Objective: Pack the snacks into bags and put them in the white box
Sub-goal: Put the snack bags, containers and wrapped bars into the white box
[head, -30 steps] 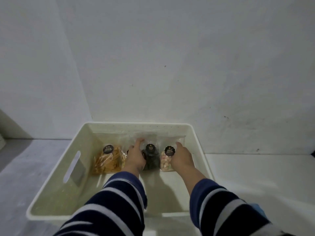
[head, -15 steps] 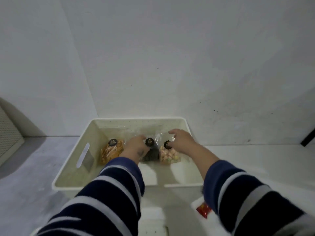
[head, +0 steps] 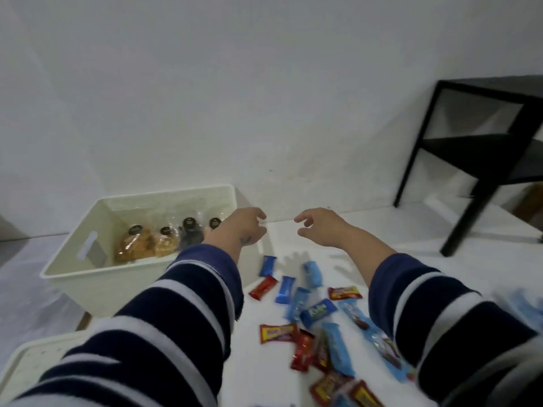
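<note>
The white box (head: 97, 277) stands at the left on a white surface. Inside it, several clear snack bags with black round stickers lean in a row against the far wall: an orange one (head: 133, 246), a tan one (head: 167, 243), a dark one (head: 191, 233). My left hand (head: 242, 229) hovers over the box's right rim, fingers loosely curled, holding nothing. My right hand (head: 321, 227) hangs to the right of the box above the surface, fingers apart and empty. Loose red and blue wrapped snacks (head: 316, 314) lie scattered below both hands.
A black shelf table (head: 484, 148) stands at the right against the white wall. A second pale perforated container (head: 32, 365) shows at the bottom left under my left sleeve. Something light blue (head: 526, 304) lies at the right edge.
Both hands have come out of the box and let go of the bags, moving right. The view has swung right, bringing the scattered snacks and black table into sight.
</note>
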`<act>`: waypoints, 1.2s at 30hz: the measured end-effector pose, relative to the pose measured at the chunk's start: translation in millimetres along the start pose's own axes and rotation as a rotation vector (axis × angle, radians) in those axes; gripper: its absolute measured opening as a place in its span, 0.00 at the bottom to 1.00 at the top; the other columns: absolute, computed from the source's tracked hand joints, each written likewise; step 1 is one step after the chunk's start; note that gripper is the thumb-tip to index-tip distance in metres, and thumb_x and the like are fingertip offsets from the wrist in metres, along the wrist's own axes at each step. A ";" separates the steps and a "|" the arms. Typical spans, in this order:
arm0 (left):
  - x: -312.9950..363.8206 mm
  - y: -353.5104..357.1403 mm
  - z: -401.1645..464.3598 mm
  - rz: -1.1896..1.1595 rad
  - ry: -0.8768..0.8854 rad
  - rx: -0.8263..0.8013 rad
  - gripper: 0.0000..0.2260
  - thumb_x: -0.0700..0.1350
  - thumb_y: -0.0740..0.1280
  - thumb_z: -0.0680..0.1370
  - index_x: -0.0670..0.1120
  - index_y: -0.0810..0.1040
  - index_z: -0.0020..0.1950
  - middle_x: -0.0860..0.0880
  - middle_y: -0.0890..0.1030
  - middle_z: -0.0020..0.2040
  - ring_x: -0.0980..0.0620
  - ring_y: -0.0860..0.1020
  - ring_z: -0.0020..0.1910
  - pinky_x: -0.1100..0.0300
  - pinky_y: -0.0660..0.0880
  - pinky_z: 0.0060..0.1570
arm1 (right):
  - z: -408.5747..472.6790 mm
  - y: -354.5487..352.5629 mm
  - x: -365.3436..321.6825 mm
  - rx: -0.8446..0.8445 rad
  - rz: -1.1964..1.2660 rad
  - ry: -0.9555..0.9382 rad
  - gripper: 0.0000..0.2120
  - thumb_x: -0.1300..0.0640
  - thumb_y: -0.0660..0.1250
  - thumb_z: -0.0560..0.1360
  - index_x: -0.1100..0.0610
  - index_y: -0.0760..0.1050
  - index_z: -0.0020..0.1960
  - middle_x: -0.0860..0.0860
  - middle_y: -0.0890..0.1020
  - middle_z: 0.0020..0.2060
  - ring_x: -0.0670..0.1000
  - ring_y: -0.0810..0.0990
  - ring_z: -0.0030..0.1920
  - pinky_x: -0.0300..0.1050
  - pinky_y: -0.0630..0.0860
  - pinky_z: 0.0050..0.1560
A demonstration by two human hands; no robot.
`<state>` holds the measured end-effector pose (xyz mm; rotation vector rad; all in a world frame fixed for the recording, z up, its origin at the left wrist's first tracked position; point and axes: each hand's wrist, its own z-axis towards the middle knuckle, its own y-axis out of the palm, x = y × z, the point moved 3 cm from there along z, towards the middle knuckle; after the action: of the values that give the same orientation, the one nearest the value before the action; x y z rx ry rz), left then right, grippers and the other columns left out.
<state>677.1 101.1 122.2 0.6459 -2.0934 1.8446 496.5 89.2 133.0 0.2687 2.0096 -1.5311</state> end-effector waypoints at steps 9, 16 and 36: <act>149.4 121.0 -61.0 -0.018 0.067 -0.064 0.17 0.45 0.64 0.79 0.47 0.72 0.67 0.46 0.75 0.65 0.46 0.74 0.63 0.57 0.69 0.63 | -122.4 -68.8 178.4 -0.029 -0.093 0.127 0.17 0.54 0.64 0.78 0.52 0.73 0.66 0.53 0.72 0.67 0.53 0.72 0.65 0.40 0.67 0.60; 233.9 214.3 -92.7 -0.087 0.067 -0.186 0.18 0.46 0.64 0.78 0.46 0.72 0.68 0.45 0.76 0.64 0.47 0.75 0.59 0.64 0.69 0.52 | -202.2 -106.7 295.6 -0.016 -0.057 0.257 0.18 0.54 0.64 0.78 0.52 0.73 0.67 0.52 0.72 0.68 0.53 0.72 0.66 0.41 0.66 0.63; 276.2 366.6 -65.3 -0.177 0.028 -0.321 0.37 0.46 0.74 0.71 0.52 0.59 0.75 0.40 0.67 0.68 0.40 0.72 0.63 0.56 0.70 0.54 | -224.8 -99.6 505.1 0.232 0.140 0.612 0.25 0.52 0.64 0.78 0.48 0.63 0.73 0.59 0.65 0.69 0.61 0.71 0.66 0.52 0.70 0.67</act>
<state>250.2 156.5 -50.1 0.6913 -2.1697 1.3769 -33.4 171.6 -34.6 1.0572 2.1829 -1.7310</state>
